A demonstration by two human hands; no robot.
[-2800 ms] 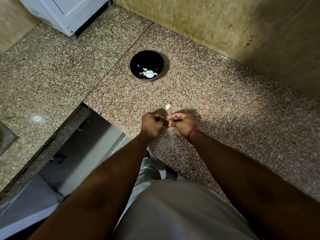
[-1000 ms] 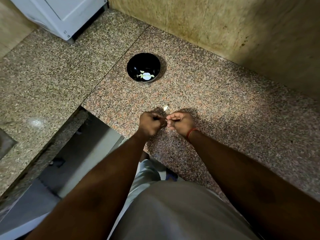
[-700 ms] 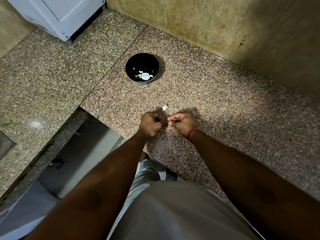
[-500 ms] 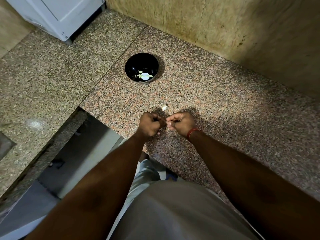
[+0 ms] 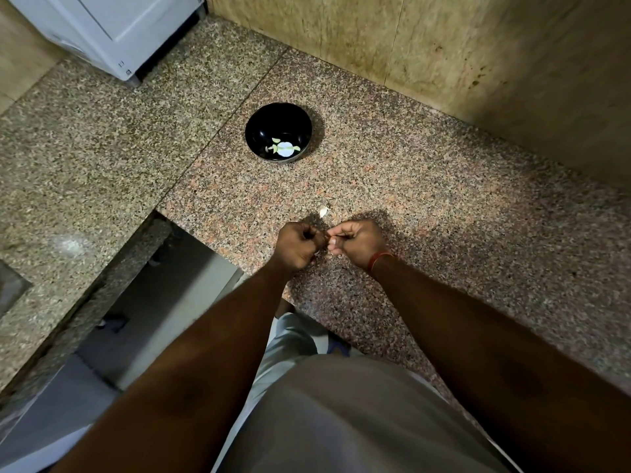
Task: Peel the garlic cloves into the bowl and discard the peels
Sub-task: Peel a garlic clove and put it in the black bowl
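Observation:
My left hand and my right hand are held close together just above the granite counter, fingers curled, both pinching a small garlic clove between them; the clove is almost wholly hidden by the fingertips. One pale clove or peel piece lies on the counter just beyond my hands. Farther back stands a black bowl with a few pale peeled cloves in its bottom.
A white appliance stands at the back left corner. A tan wall runs behind the counter. The counter edge drops to a gap and floor at my lower left.
Both hands stay together in the same spot with small finger movements on the clove. The view has shifted slightly; the bowl and loose piece have not moved.

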